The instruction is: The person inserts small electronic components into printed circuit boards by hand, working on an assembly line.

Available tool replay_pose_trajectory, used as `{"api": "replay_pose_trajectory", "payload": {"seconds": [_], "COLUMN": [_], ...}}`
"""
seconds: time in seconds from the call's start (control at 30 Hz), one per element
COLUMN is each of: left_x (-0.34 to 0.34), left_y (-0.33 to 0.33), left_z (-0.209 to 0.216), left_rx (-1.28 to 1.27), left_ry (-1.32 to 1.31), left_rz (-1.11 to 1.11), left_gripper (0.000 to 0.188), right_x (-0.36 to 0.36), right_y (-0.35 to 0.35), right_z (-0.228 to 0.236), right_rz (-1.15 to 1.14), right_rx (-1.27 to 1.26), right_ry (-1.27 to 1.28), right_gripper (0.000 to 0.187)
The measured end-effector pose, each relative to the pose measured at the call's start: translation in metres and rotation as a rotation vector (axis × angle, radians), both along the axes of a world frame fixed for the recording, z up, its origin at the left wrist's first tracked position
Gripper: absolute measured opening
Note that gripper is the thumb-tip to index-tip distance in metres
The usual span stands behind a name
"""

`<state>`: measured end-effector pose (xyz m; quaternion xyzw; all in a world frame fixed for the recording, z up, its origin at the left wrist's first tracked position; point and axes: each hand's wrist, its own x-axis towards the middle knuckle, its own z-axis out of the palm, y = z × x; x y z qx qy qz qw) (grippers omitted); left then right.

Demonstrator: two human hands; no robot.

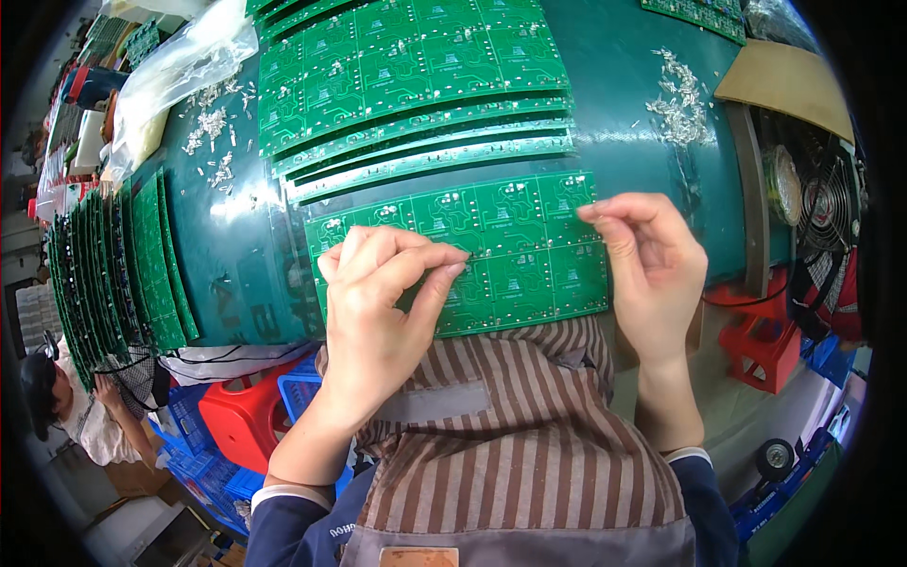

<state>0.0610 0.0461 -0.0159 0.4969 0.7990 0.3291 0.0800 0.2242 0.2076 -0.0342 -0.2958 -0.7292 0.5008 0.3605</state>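
Note:
A green circuit board panel (520, 279) lies on the green work surface in front of me, its near edge by my striped apron. My left hand (378, 298) is over the panel's left part, thumb and forefinger pinched together just above the board. At the panel's upper right edge, my right hand (657, 265) also pinches with thumb and forefinger. Whatever is between the fingertips of either hand is too small to make out. Beyond the panel leans an overlapping row of similar green panels (416, 57).
Loose small silvery parts lie in a left pile (210, 123) and a right pile (682, 104). Upright boards (118, 274) stand at the far left, near a plastic bag (179, 71). Red stools (241, 416) and a fan (827, 203) flank the table. Another person (90, 402) sits at left.

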Motion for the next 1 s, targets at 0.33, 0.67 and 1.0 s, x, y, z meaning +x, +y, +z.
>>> {"api": "replay_pose_trajectory", "payload": {"seconds": [0.33, 0.67, 1.0], "left_x": [0.0022, 0.0036, 0.0031], "left_y": [0.0013, 0.0029, 0.0055], "left_z": [0.0012, 0.0027, -0.0014], "left_rx": [-0.027, -0.022, 0.05], "left_ry": [0.007, 0.058, 0.017], "left_rz": [0.017, 0.006, 0.024], "left_gripper": [0.009, 0.01, 0.009], "right_x": [0.0, -0.0006, -0.0015], "right_y": [-0.0048, -0.0046, -0.0053], "right_z": [-0.0019, 0.0004, -0.002], "right_rz": [0.053, 0.068, 0.064], "right_rx": [0.059, 0.093, 0.079], "right_ry": [-0.037, -0.1, -0.073], "right_gripper": [0.007, 0.005, 0.005]}}
